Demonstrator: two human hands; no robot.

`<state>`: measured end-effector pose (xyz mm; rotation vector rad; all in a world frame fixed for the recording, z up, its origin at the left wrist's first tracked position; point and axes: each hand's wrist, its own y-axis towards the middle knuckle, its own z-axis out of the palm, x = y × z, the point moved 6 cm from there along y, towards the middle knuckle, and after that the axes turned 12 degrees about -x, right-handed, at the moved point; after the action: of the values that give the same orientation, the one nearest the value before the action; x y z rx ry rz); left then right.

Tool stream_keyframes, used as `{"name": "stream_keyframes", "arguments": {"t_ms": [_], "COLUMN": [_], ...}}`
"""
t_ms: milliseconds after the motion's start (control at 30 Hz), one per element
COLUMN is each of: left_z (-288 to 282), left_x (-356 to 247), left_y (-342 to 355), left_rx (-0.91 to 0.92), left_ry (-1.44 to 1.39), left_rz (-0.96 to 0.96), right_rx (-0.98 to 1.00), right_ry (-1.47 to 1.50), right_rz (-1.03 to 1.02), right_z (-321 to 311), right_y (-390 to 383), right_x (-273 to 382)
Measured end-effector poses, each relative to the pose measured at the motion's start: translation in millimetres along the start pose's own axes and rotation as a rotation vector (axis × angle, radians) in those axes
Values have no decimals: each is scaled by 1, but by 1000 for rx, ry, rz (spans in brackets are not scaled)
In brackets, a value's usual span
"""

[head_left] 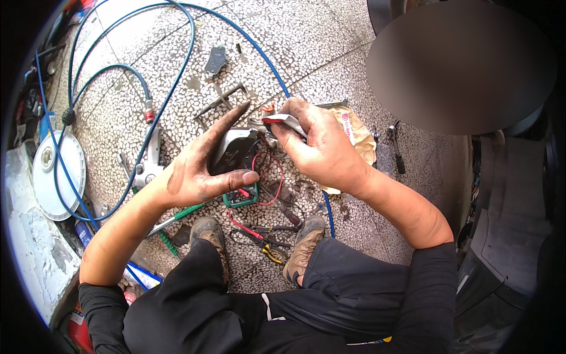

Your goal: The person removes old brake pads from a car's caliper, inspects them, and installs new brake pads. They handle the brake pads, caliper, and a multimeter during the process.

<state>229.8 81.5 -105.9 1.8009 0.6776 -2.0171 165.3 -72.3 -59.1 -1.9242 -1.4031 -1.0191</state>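
Observation:
My left hand [194,172] is wrapped round the edges of a dark brake pad [236,154], its thumb below and its fingers along the far side. Just to the right, my right hand [327,141] pinches a small silver and red sachet [288,123] close to the pad's far right corner. Under my hands lies a green-cased multimeter [240,196] with red leads, partly covered by my left thumb. Another brake pad [216,61] rests on the floor farther off. Beside it is a metal clamp-like tool [221,100], partly hidden by my left fingers.
A blue air hose [191,35] loops across the speckled floor to an air tool [152,154]. A white bucket lid [59,171] is at left. Yellow-handled pliers [273,253] lie between my shoes. Brown paper packaging [361,138] and a ratchet [396,147] lie right.

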Motion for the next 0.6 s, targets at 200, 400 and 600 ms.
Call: {"name": "stream_keyframes", "arguments": {"t_ms": [200,400,600], "left_z": [-2,1,0], "left_x": [5,3,1], "left_y": [1,1,0], "left_rx": [-1,17,17], "left_ry": [53,37,29], "left_rz": [53,4,35], "right_rx": [-27,-36,1], "right_ry": [70,95,82], "right_rz": [20,-9,-49], "right_z": [0,2,5], "right_y": [2,1,2], "right_x": [8,3,5]}}
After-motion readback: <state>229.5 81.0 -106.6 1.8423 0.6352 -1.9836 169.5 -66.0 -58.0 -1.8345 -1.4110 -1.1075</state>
